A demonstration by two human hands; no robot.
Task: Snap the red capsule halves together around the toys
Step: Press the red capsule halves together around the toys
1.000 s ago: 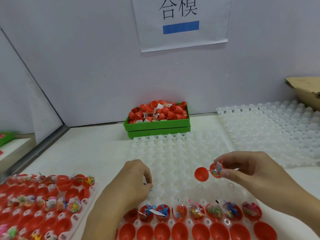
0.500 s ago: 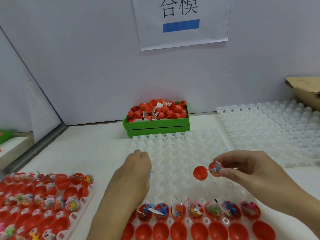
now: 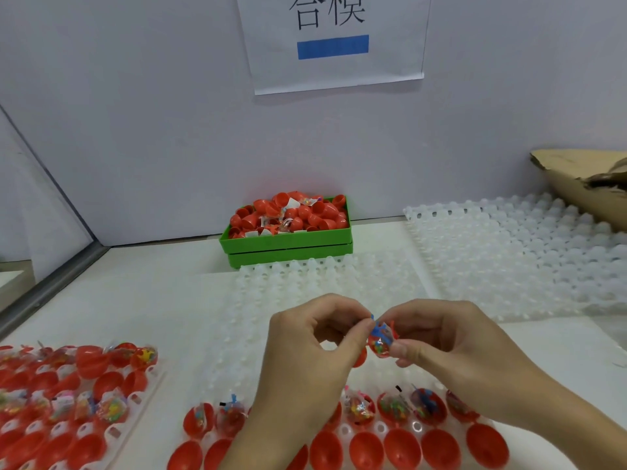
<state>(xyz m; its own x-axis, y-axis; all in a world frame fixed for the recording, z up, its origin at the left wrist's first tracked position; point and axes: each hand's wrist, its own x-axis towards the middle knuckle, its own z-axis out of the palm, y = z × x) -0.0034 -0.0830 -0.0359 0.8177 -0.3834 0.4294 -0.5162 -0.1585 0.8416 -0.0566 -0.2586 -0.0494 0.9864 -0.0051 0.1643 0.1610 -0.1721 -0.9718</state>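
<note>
Red glossy capsule (image 3: 381, 346) — open mouth up toward camera, bagged toy (image 3: 380, 332) inside — pinched by right hand (image 3: 451, 347) fingers; left hand (image 3: 315, 344) fingertips pinching toy's top.

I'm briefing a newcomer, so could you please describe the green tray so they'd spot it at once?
Start at the paper sign on the back wall and look straight down to where the wall meets the table. There sits the green tray, heaped with loose red capsule halves. It is the only green, solid-walled container here; the other trays are white and dimpled.
</note>
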